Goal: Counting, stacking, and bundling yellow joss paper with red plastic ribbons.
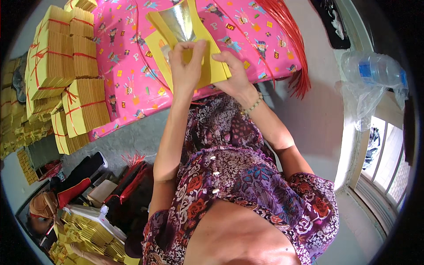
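Observation:
A stack of yellow paper sheets [213, 66] is held over the near edge of the table. The top sheet curls upward, and a shiny silver foil patch [179, 20] covers its middle. My left hand [183, 66] is closed on the near edge of this top sheet, with thumb and forefinger bent into a ring. From the right, my right hand [236, 73] grips the lower right corner of the stack. Its thumb lies on top and the other fingers are hidden underneath.
A pink patterned cover [132, 84] lies over the table. Tied yellow paper bundles [53, 62] are piled at its left. Red strings [293, 44] hang over its right end. Plastic bottles in a clear bag [373, 73] are by the window. At lower left, another person [44, 205] is beside more yellow paper [95, 234].

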A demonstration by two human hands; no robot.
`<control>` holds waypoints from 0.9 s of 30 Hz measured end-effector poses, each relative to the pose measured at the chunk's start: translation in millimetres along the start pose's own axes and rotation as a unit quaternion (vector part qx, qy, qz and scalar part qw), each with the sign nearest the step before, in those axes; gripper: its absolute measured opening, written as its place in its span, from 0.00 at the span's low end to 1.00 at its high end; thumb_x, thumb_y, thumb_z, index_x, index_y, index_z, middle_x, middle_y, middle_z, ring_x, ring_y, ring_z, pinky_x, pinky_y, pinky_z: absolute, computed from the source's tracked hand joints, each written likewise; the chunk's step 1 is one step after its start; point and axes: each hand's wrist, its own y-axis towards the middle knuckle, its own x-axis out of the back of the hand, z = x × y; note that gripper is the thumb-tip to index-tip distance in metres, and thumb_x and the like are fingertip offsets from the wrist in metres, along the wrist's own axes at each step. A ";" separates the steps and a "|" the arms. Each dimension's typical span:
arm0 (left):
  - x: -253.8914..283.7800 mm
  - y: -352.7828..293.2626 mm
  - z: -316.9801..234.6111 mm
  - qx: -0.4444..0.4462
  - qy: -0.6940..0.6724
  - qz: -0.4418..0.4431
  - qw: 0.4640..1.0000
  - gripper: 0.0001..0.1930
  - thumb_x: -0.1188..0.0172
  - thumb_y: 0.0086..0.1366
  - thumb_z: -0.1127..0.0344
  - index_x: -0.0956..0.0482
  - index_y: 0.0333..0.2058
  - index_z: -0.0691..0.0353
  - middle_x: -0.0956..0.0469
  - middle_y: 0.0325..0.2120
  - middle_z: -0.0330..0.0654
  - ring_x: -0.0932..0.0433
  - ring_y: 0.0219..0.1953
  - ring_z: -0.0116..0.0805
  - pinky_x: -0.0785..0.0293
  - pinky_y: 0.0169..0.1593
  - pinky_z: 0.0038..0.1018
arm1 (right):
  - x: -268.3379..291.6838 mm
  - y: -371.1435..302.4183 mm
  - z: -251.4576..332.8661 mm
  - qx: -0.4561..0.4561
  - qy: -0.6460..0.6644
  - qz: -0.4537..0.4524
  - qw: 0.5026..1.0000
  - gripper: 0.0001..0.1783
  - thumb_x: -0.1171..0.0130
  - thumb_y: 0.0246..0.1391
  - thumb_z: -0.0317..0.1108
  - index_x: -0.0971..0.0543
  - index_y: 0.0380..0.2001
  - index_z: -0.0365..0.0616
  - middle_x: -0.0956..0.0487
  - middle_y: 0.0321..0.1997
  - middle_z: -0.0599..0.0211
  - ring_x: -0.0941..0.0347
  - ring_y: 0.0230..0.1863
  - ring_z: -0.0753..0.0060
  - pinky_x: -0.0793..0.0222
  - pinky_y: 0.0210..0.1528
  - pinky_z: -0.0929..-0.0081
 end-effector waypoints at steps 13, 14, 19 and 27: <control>66.7 -13.5 -53.5 -0.251 -0.091 -0.123 0.956 0.42 0.53 0.58 0.85 0.65 0.66 0.57 0.43 0.60 0.47 0.39 0.59 0.36 0.37 0.55 0.28 | -58.0 4.4 65.3 0.165 -0.470 0.021 0.867 0.17 0.52 0.60 0.26 0.33 0.51 0.34 0.27 0.49 0.68 0.32 0.50 0.79 0.35 0.52 0.77; 71.4 -14.9 -54.6 -0.262 -0.159 -0.089 0.948 0.41 0.53 0.58 0.85 0.63 0.66 0.58 0.42 0.60 0.48 0.39 0.59 0.36 0.38 0.56 0.28 | -63.0 1.7 63.4 0.191 -0.455 0.000 0.870 0.14 0.54 0.60 0.25 0.31 0.49 0.34 0.26 0.47 0.69 0.32 0.48 0.80 0.35 0.51 0.78; 88.5 -24.0 -39.0 -0.216 -0.190 -0.037 0.957 0.35 0.51 0.60 0.82 0.54 0.64 0.63 0.38 0.56 0.47 0.36 0.57 0.34 0.38 0.56 0.27 | -62.5 -5.3 47.7 0.207 -0.464 0.009 0.861 0.15 0.54 0.60 0.25 0.31 0.51 0.36 0.27 0.47 0.68 0.32 0.48 0.80 0.36 0.51 0.78; 88.5 -20.3 -28.7 -0.177 -0.206 -0.048 0.961 0.26 0.47 0.61 0.76 0.43 0.57 0.66 0.34 0.49 0.44 0.35 0.54 0.32 0.40 0.56 0.28 | -58.0 -0.3 27.4 0.245 -0.544 -0.019 0.802 0.18 0.51 0.58 0.28 0.32 0.52 0.37 0.28 0.49 0.64 0.34 0.51 0.76 0.39 0.53 0.75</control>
